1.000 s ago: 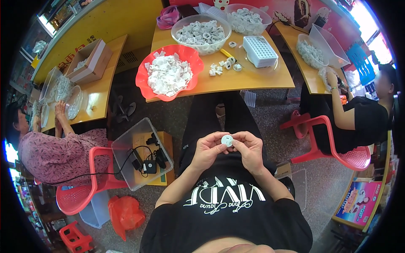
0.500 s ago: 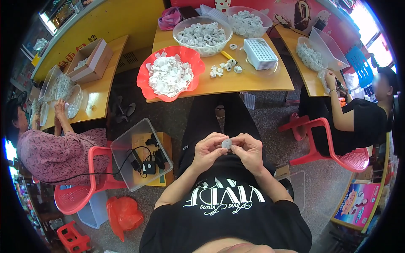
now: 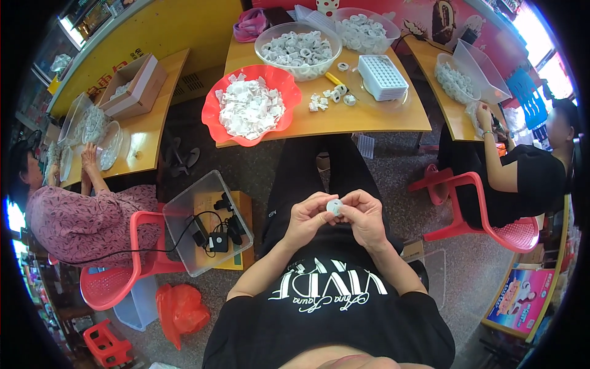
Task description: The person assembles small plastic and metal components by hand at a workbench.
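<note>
Above my lap, a small round white plastic piece (image 3: 334,206) is pinched between both hands. My left hand (image 3: 309,216) grips its left side with thumb and fingertips. Against its right side press the thumb and fingers of my right hand (image 3: 364,216). Beyond my knees, a red wavy-rimmed bowl (image 3: 211,117) full of small white plastic pieces stands on the table (image 3: 381,120). Behind it is a clear bowl (image 3: 335,54) of grey-white ring-shaped parts. A few loose white parts (image 3: 318,103) lie near a yellow-handled tool (image 3: 334,79).
A stack of white trays (image 3: 382,77) and another clear bowl (image 3: 391,38) of parts stand on the table's right side. A clear bin (image 3: 178,261) with black adapters is at my left. People sit at side tables on red chairs (image 3: 144,246), left and right.
The round piece has turned slightly, its flat face now brighter and tipped more upward. Both hands keep hold of it. The whole view has shifted a little.
</note>
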The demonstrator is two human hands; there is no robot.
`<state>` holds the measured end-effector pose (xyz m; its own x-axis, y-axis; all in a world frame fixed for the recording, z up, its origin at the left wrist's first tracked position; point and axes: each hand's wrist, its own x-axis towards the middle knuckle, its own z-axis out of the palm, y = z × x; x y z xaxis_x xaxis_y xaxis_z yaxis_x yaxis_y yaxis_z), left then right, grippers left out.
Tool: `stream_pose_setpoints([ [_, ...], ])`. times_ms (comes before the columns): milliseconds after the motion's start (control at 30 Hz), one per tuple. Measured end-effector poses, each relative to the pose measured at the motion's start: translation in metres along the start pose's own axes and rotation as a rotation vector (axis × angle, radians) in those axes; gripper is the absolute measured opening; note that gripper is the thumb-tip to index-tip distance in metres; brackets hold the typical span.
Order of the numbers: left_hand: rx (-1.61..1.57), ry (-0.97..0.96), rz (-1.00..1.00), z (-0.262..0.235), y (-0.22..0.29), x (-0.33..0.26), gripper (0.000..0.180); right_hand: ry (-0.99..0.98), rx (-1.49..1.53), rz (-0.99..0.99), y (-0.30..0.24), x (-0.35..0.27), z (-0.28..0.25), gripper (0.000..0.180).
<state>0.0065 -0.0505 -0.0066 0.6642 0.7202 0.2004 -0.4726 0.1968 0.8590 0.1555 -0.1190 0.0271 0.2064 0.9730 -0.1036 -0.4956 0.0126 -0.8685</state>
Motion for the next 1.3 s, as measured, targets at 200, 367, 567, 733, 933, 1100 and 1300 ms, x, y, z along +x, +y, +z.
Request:
stream_pose_setpoints([
  [200, -0.063, 0.092, -0.104, 0.002, 0.004, -0.002, 0.028, 0.026, -0.235, -0.061, 0.001, -0.002, 0.005, 0.015],
  [367, 0.403, 0.061, -0.05, 0.0, 0.01, 0.0, 0.024, 0.024, -0.504, -0.254, 0.008, -0.004, 0.011, 0.018],
  [567, 0.576, 0.095, 0.035, 0.0, 0.001, -0.005, 0.024, -0.01, -0.933, -0.469, 0.011, -0.004, 0.014, 0.019],
  [733, 0.699, 0.088, 0.022, 0.005, 0.002, -0.003, 0.022, 0.001, -0.947, -0.434, 0.018, -0.002, 0.008, 0.018],
  [933, 0.789, 0.123, 0.135, -0.002, -0.007, -0.002, 0.021, 0.026, -0.856, -0.372, 0.022, 0.0, 0.007, 0.019],
  [1100, 0.208, 0.151, -0.142, -0.006, -0.014, -0.002, 0.032, 0.098, -0.672, -0.197, 0.023, 0.002, 0.005, 0.014],
  [1300, -0.209, 0.038, -0.215, -0.021, -0.016, 0.0, 0.035, 0.131, -0.218, -0.038, 0.022, 0.005, -0.006, 0.012],
])
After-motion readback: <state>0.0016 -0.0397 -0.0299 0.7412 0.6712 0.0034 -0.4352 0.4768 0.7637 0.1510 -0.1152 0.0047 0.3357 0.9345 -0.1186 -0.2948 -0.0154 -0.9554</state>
